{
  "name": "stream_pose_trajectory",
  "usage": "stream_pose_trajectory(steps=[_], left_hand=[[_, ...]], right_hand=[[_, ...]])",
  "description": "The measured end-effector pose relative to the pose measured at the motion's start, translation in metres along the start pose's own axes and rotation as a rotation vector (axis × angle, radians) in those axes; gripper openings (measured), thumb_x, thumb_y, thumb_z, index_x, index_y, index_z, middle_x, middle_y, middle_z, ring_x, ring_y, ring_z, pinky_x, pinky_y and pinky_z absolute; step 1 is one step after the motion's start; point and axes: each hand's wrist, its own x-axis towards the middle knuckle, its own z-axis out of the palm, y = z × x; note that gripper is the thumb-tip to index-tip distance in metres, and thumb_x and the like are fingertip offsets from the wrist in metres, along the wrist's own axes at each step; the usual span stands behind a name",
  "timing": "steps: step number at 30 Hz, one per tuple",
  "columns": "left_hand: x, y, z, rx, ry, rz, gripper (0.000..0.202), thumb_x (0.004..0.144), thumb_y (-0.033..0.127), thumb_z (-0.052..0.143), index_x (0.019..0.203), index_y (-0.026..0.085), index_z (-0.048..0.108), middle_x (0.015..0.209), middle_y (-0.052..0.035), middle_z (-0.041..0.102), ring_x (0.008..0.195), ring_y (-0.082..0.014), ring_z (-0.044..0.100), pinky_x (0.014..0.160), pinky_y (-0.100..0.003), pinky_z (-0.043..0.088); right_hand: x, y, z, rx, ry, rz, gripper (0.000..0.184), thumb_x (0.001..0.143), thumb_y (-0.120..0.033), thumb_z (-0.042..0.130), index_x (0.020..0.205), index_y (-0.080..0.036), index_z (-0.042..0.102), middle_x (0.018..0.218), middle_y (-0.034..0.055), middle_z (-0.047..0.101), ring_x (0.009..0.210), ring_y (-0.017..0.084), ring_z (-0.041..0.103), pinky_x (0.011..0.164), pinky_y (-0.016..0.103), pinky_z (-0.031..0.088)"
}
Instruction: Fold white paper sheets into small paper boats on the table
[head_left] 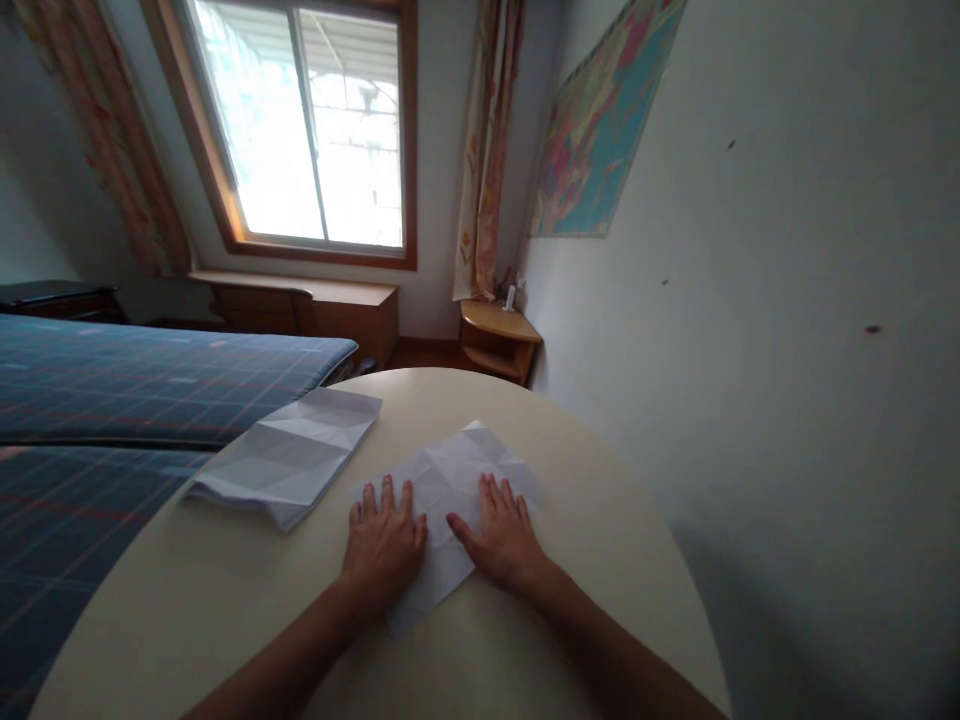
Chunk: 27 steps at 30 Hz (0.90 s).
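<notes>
A creased sheet of white paper [450,475] lies turned like a diamond on the round table [600,600]. Fold lines cross its middle, and its far corner is slightly raised. My left hand [386,545] rests on the sheet's left side, fingers spread and palm down. On the right side my right hand [502,530] lies flat, its thumb pointing towards the middle. Both hands touch the paper and cover parts of it. Beyond my left hand, more creased white paper [289,455] lies near the table's left edge.
A bed with a blue plaid mattress [150,385] adjoins the table on the left. Behind stand a wooden desk [352,292] under the window and a small corner shelf [499,320]. The white wall [787,420], with a map [600,130], rises on the right.
</notes>
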Motion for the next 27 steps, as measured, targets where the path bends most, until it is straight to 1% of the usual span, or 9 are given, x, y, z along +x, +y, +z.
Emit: stream_pose_trajectory(steps=[5, 8, 12, 15, 16, 18, 21, 24, 27], left_hand=[[-0.010, -0.002, -0.014, 0.026, -0.015, 0.028, 0.058, 0.092, 0.047, 0.042, 0.141, 0.017, 0.048, 0.144, -0.0219, 0.047, 0.128, -0.0424, 0.044, 0.100, -0.055, 0.034], [-0.013, -0.005, -0.028, 0.015, -0.038, 0.059, 0.056, 0.091, 0.049, 0.044, 0.136, 0.018, 0.053, 0.131, -0.0209, 0.058, 0.116, -0.0384, 0.054, 0.098, -0.053, 0.034], [-0.010, -0.014, -0.041, -0.014, -0.039, 0.117, 0.049, 0.087, 0.052, 0.048, 0.115, 0.016, 0.066, 0.110, -0.0181, 0.064, 0.104, -0.0342, 0.059, 0.095, -0.049, 0.038], [-0.002, -0.025, -0.041, -0.058, -0.011, 0.132, 0.041, 0.086, 0.050, 0.053, 0.105, 0.015, 0.066, 0.101, -0.0152, 0.066, 0.097, -0.0322, 0.062, 0.091, -0.046, 0.042], [0.003, -0.030, -0.039, -0.085, 0.026, 0.126, 0.041, 0.086, 0.048, 0.054, 0.107, 0.015, 0.065, 0.102, -0.0148, 0.066, 0.098, -0.0322, 0.062, 0.092, -0.046, 0.043], [0.012, -0.040, -0.031, -0.168, 0.160, 0.132, 0.049, 0.085, 0.046, 0.058, 0.121, 0.014, 0.058, 0.119, -0.0164, 0.062, 0.111, -0.0321, 0.058, 0.098, -0.045, 0.042], [0.027, -0.058, -0.015, -0.324, 0.262, 0.295, 0.067, 0.083, 0.046, 0.062, 0.140, 0.015, 0.041, 0.152, -0.0161, 0.037, 0.138, -0.0305, 0.037, 0.112, -0.044, 0.033], [0.036, -0.069, -0.001, -0.437, 0.168, 0.484, 0.070, 0.086, 0.043, 0.059, 0.147, 0.020, 0.033, 0.158, -0.0113, 0.028, 0.145, -0.0250, 0.026, 0.117, -0.042, 0.028], [0.038, -0.071, 0.006, -0.466, 0.060, 0.536, 0.071, 0.085, 0.043, 0.062, 0.147, 0.022, 0.035, 0.155, -0.0098, 0.035, 0.144, -0.0234, 0.029, 0.117, -0.041, 0.028]], right_hand=[[0.020, 0.021, -0.003, -0.013, -0.093, -0.114, 0.085, 0.091, -0.065, 0.035, 0.154, -0.008, 0.021, 0.161, 0.0104, 0.013, 0.149, 0.029, 0.004, 0.119, 0.049, 0.006], [0.032, 0.032, -0.012, -0.018, -0.137, -0.201, 0.087, 0.089, -0.067, 0.039, 0.154, -0.011, 0.021, 0.161, 0.0102, 0.013, 0.149, 0.029, 0.005, 0.119, 0.048, 0.006], [0.046, 0.040, -0.021, -0.024, -0.189, -0.302, 0.089, 0.086, -0.067, 0.046, 0.154, -0.015, 0.021, 0.161, 0.0096, 0.013, 0.149, 0.029, 0.006, 0.119, 0.046, 0.006], [0.049, 0.044, -0.027, -0.020, -0.177, -0.367, 0.084, 0.088, -0.063, 0.048, 0.153, -0.018, 0.023, 0.160, 0.0077, 0.016, 0.149, 0.027, 0.009, 0.119, 0.044, 0.007], [0.049, 0.045, -0.028, -0.017, -0.168, -0.392, 0.082, 0.088, -0.063, 0.048, 0.153, -0.018, 0.024, 0.160, 0.0075, 0.017, 0.149, 0.027, 0.009, 0.120, 0.043, 0.007], [0.046, 0.047, -0.033, -0.001, -0.171, -0.451, 0.080, 0.089, -0.062, 0.048, 0.152, -0.019, 0.026, 0.160, 0.0071, 0.018, 0.148, 0.026, 0.010, 0.120, 0.042, 0.006], [0.039, 0.048, -0.038, 0.033, -0.207, -0.527, 0.077, 0.089, -0.062, 0.049, 0.151, -0.022, 0.029, 0.160, 0.0056, 0.020, 0.148, 0.025, 0.012, 0.120, 0.042, 0.006], [0.034, 0.047, -0.042, 0.047, -0.227, -0.584, 0.075, 0.089, -0.061, 0.050, 0.151, -0.024, 0.030, 0.159, 0.0050, 0.023, 0.148, 0.025, 0.012, 0.120, 0.042, 0.007], [0.031, 0.044, -0.042, 0.058, -0.233, -0.636, 0.072, 0.090, -0.059, 0.050, 0.151, -0.025, 0.031, 0.158, 0.0035, 0.026, 0.148, 0.023, 0.013, 0.120, 0.040, 0.007]])
